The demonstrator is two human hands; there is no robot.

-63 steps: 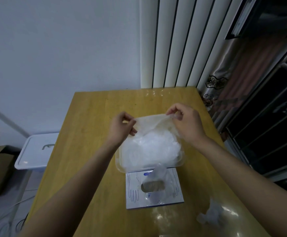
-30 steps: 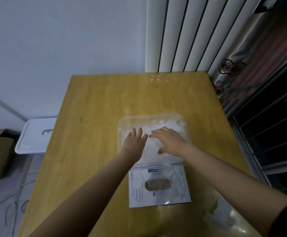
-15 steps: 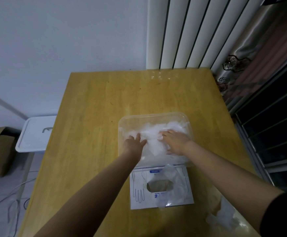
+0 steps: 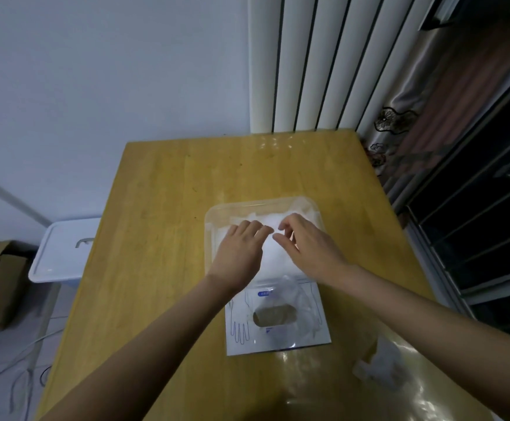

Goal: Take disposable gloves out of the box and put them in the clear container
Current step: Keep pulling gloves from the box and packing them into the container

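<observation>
Raised since the pressing, both hands are held over the clear container (image 4: 312, 208).
The left hand (image 4: 239, 257) is kept wide in grip, fingers straight above the disposable gloves (image 4: 271, 253) piled inside; the right hand (image 4: 312, 248) is loosely curled, nothing held. The glove box (image 4: 239, 344) is set beside the container on the bench (image 4: 162, 208).

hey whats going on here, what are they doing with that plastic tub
A person is moving disposable gloves from a flat glove box into a clear container on a wooden table. Both hands are over the container. The left hand rests flat on the white pile of gloves; the right hand has bent fingers, and I can't tell if it pinches one. The box lies just in front, with a thin glove poking out of its opening.
</observation>
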